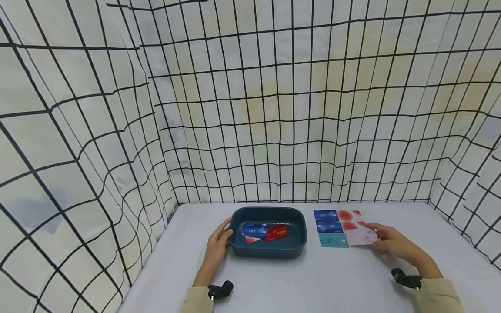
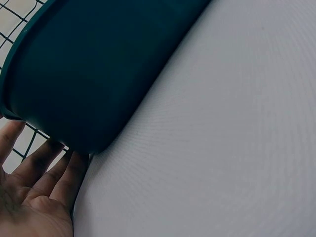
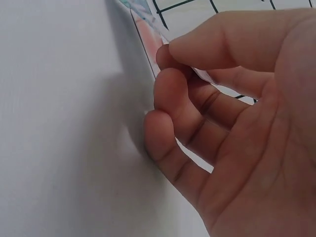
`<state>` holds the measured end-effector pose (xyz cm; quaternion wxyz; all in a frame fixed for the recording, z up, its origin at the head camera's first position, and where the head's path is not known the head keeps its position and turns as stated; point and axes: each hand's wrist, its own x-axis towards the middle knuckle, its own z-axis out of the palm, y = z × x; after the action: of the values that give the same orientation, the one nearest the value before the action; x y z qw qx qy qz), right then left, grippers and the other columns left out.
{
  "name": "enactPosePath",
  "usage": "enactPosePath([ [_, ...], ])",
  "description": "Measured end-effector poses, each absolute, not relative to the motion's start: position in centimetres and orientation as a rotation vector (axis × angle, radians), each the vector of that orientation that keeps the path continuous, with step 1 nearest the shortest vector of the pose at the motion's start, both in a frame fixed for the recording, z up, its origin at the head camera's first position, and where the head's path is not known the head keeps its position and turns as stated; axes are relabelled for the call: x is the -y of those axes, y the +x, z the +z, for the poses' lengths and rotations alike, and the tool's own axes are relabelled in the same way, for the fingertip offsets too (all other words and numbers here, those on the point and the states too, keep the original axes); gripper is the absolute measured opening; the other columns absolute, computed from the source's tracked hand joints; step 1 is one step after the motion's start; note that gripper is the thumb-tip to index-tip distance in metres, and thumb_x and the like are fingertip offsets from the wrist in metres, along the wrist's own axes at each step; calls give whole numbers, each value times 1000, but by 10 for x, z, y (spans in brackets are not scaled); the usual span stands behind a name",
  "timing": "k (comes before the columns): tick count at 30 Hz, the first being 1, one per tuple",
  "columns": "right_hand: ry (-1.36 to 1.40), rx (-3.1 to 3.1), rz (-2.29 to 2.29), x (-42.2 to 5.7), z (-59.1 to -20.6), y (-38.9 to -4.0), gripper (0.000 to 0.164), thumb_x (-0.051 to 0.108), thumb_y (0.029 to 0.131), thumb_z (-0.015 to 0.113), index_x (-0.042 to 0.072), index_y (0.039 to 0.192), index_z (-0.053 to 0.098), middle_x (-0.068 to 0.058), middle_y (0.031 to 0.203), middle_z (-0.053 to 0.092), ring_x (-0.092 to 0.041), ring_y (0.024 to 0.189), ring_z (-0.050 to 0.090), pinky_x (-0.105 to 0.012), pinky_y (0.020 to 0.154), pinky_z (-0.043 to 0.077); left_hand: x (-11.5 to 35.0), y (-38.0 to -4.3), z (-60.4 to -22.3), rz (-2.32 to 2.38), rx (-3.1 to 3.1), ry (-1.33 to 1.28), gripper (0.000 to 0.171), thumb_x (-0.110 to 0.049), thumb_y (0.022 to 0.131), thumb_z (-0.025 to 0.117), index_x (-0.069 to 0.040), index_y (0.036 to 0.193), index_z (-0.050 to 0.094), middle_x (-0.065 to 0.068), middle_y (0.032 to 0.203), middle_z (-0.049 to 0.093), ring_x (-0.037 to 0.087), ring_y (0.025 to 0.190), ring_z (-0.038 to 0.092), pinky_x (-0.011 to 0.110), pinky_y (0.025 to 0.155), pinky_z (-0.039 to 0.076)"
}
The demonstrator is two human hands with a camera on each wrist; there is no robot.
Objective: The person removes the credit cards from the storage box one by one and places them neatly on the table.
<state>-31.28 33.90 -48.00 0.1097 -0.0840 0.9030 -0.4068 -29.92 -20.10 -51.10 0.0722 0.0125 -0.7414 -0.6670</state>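
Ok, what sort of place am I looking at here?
Probably a recording booth: black grid netting over pale sheeting stands around a white table, and the person has dark wrist-worn devices.

Dark teal rounded rectangular tub (image 1: 270, 252): upright, open-topped, on the left
Pale pink rectangular card (image 1: 360, 237): pinched at its right edge, right of tub
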Motion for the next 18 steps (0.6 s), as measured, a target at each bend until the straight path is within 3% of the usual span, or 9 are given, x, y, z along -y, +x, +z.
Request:
enactPosePath([
  [4,-212,-2636,-1194,-341,-480,-313,66,10,93,63,-1,154,38,-15,106,57,-22,79,56,-34,70,43,202,-300,-510,-2013,2227,43,47,-26,107,53,-24,153,49,16,154,52,32,139,53,34,103,52],
  [11,-220,-2627,-1187,-343,-481,-313,64,8,94,60,-4,153,37,-10,91,52,-23,81,52,-34,69,39,202,-299,-509,-1997,2241,28,47,-28,107,53,-25,154,48,16,155,51,33,139,54,41,107,51],
  [18,-201,-2609,-1164,-343,-484,-313,70,16,95,67,-3,154,35,-12,100,56,-23,84,53,-33,69,44,202,-299,-511,-2012,2232,31,47,-28,107,53,-25,154,48,17,155,51,33,139,53,36,105,52],
])
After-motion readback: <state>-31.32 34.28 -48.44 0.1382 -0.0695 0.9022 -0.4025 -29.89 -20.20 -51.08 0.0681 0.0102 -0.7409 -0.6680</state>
